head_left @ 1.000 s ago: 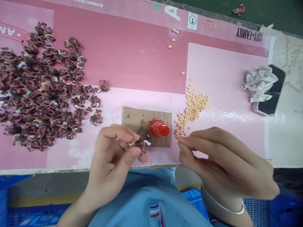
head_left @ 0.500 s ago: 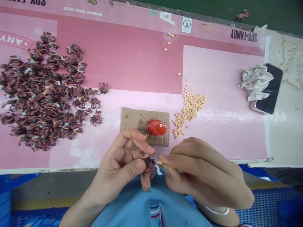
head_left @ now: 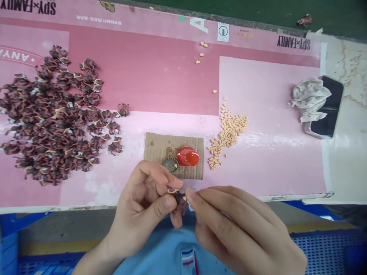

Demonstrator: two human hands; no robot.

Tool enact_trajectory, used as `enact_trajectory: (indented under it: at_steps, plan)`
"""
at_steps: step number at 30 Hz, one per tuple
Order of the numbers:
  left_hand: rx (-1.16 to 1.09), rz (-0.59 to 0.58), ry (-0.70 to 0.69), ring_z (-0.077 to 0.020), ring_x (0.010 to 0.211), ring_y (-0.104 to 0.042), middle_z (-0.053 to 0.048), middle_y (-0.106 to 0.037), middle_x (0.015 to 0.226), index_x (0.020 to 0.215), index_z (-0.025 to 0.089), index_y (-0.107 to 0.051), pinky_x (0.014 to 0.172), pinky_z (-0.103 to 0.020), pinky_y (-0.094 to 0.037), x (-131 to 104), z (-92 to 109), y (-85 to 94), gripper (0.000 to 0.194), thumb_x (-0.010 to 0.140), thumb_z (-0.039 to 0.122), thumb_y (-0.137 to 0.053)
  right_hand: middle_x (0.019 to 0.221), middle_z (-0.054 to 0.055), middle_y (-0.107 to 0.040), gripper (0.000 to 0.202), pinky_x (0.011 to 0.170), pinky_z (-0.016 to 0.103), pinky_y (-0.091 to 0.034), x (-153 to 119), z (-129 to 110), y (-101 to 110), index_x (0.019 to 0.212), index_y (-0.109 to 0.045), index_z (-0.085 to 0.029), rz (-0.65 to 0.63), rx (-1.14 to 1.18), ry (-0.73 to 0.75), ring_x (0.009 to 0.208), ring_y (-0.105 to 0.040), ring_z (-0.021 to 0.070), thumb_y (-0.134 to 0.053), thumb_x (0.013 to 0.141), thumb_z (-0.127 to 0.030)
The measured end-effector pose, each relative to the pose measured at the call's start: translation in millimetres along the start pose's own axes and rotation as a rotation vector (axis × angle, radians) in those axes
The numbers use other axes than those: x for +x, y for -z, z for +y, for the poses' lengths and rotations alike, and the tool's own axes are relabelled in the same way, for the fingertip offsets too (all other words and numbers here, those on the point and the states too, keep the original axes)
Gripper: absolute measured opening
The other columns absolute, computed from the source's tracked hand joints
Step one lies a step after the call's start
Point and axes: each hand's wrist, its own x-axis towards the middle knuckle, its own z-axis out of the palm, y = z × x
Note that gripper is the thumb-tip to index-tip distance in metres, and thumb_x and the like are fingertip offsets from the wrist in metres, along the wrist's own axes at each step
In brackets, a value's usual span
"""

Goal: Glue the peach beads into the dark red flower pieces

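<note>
My left hand (head_left: pixel 143 208) is closed around a small dark-brown animal figurine (head_left: pixel 179 198), pinched between thumb and fingers above my lap. A yellow strap and a white part show on the figurine. My right hand (head_left: pixel 241 227) pinches a tiny beige piece (head_left: pixel 184 198) between thumb and forefinger, right up against the figurine's side; whether it is stuck there I cannot tell. Just beyond the fingers, a piece of cardboard (head_left: pixel 155 149) bears a glossy red oval object (head_left: pixel 188 156) and a crimped bottle cap (head_left: pixel 171 165) with a bit of beige inside.
Many similar figurines (head_left: pixel 63 118) are heaped on the pink table sheet (head_left: pixel 149 72) at left. To the right of the cardboard lies a pile of beige pieces (head_left: pixel 229 131). Farther right, crumpled whitish cloth or gloves (head_left: pixel 309 97) rest on a phone (head_left: pixel 329 114).
My right hand has moved left and brought the beige piece from just beside the figurine against it. The bottle cap shows more fully now. My left hand keeps its grip.
</note>
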Motion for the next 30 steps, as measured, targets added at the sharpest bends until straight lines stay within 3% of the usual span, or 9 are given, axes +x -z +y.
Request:
enact_trajectory:
  at_steps: [3, 6, 11, 16, 18, 21, 24, 27, 30]
  plan:
    - [0.088, 0.044, -0.054, -0.0032, 0.066, -0.075, 0.009, -0.074, 0.104, 0.101, 0.027, -0.068, 0.066, -0.009, -0.063, 1.2, -0.5, -1.6, 0.014, 0.098, 0.014, -0.070, 0.085, 0.001, -0.079, 0.032, 0.070, 0.024, -0.068, -0.2, 0.6, -5.8, 0.112, -0.074, -0.014, 0.080, -0.017, 0.008, 0.072, -0.076, 0.0152, -0.066, 0.084, 0.000]
    - [0.183, 0.057, -0.093, -0.0049, 0.062, -0.075, 0.007, -0.074, 0.100, 0.099, 0.027, -0.068, 0.062, -0.009, -0.064, 2.4, 1.6, -4.3, 0.013, 0.097, 0.015, -0.073, 0.085, 0.002, -0.079, 0.035, 0.064, 0.025, -0.067, 0.7, 6.7, -9.7, 0.112, -0.076, -0.019, 0.088, 0.145, -0.037, 0.070, -0.075, 0.0154, -0.062, 0.087, -0.001]
    - [0.560, 0.103, -0.234, -0.0128, 0.052, -0.071, 0.001, -0.073, 0.096, 0.099, 0.035, -0.071, 0.053, -0.023, -0.069, 0.4, 18.1, -4.0, 0.017, 0.096, 0.018, -0.072, 0.097, 0.005, -0.077, 0.036, 0.053, 0.020, -0.060, -0.8, 24.4, -14.3, 0.129, -0.074, -0.027, 0.174, 0.899, -0.325, 0.071, -0.073, 0.0128, -0.056, 0.100, -0.015]
    - [1.036, 0.210, -0.484, -0.0165, 0.056, -0.070, -0.003, -0.072, 0.090, 0.095, 0.031, -0.070, 0.050, -0.027, -0.066, 22.6, 69.7, 8.6, 0.017, 0.089, 0.017, -0.076, 0.079, 0.003, -0.070, 0.027, 0.033, 0.014, -0.031, 2.4, 44.7, -23.4, 0.119, -0.080, -0.033, 0.087, 1.650, -0.511, 0.049, -0.053, 0.0071, -0.060, 0.101, -0.038]
    - [1.181, 0.238, -0.492, -0.0164, 0.061, -0.071, -0.003, -0.072, 0.085, 0.096, 0.026, -0.070, 0.052, -0.026, -0.063, 53.0, 98.1, 14.4, 0.020, 0.083, 0.022, -0.084, 0.073, 0.001, -0.065, 0.025, 0.032, 0.013, -0.025, 4.9, 50.6, -24.1, 0.113, -0.082, -0.031, 0.082, 1.769, -0.548, 0.045, -0.042, 0.0052, -0.062, 0.100, -0.038]
    - [1.297, 0.352, -0.408, -0.0125, 0.063, -0.067, -0.002, -0.070, 0.079, 0.094, 0.016, -0.067, 0.060, -0.024, -0.060, 121.6, 136.5, 21.6, 0.033, 0.079, 0.034, -0.090, 0.068, -0.002, -0.055, 0.023, 0.032, 0.013, -0.021, 4.8, 56.1, -22.6, 0.099, -0.083, -0.027, 0.137, 1.840, -0.583, 0.042, -0.029, 0.0032, -0.065, 0.098, -0.041]
    - [1.328, 0.428, -0.410, -0.0081, 0.068, -0.065, -0.002, -0.069, 0.091, 0.101, 0.010, -0.065, 0.077, -0.029, -0.061, 199.1, 165.0, 25.2, 0.025, 0.090, 0.025, -0.081, 0.068, -0.003, -0.054, 0.027, 0.032, 0.015, -0.021, -3.3, 60.7, -20.3, 0.093, -0.080, -0.024, 0.204, 1.773, -0.643, 0.042, -0.027, 0.0035, -0.068, 0.095, -0.048]
    - [1.357, 0.495, -0.399, -0.0190, 0.095, -0.070, -0.009, -0.068, 0.116, 0.124, 0.012, -0.064, 0.087, -0.038, -0.063, 263.5, 187.7, 26.8, 0.031, 0.101, 0.033, -0.070, 0.072, 0.000, -0.056, 0.032, 0.033, 0.017, -0.025, -19.6, 70.3, -17.9, 0.092, -0.077, -0.023, 0.228, 1.649, -0.736, 0.043, -0.026, 0.0046, -0.068, 0.094, -0.053]
    - [1.413, 0.554, -0.383, -0.0256, 0.114, -0.068, -0.012, -0.064, 0.132, 0.135, 0.016, -0.061, 0.096, -0.046, -0.061, 303.2, 205.4, 31.3, 0.040, 0.102, 0.037, -0.067, 0.073, 0.001, -0.056, 0.032, 0.035, 0.020, -0.029, -39.0, 86.5, -14.8, 0.094, -0.077, -0.024, 0.271, 1.567, -0.724, 0.045, -0.027, 0.0064, -0.065, 0.095, -0.054]
